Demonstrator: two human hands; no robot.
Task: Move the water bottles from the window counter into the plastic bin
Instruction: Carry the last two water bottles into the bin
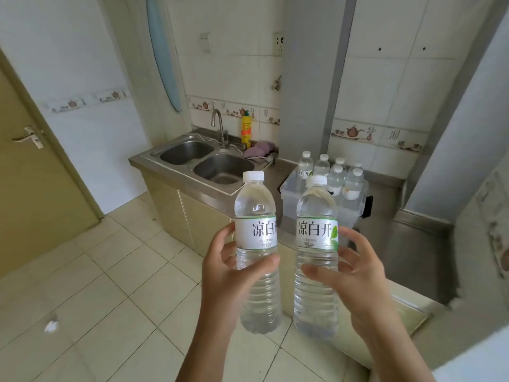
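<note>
Both forearms reach forward side by side. The left hand (pixel 223 267) and the right hand (pixel 355 267) are each raised, fingers curled in a grasp, thumbs facing the camera.

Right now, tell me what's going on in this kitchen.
A person is carrying two full water bottles, one upright in each hand: the left hand grips one bottle, the right hand grips another bottle. Ahead, a clear plastic bin sits on the steel counter beside the double sink, already holding several capped bottles. Neither carried bottle has reached the bin yet.
</note>
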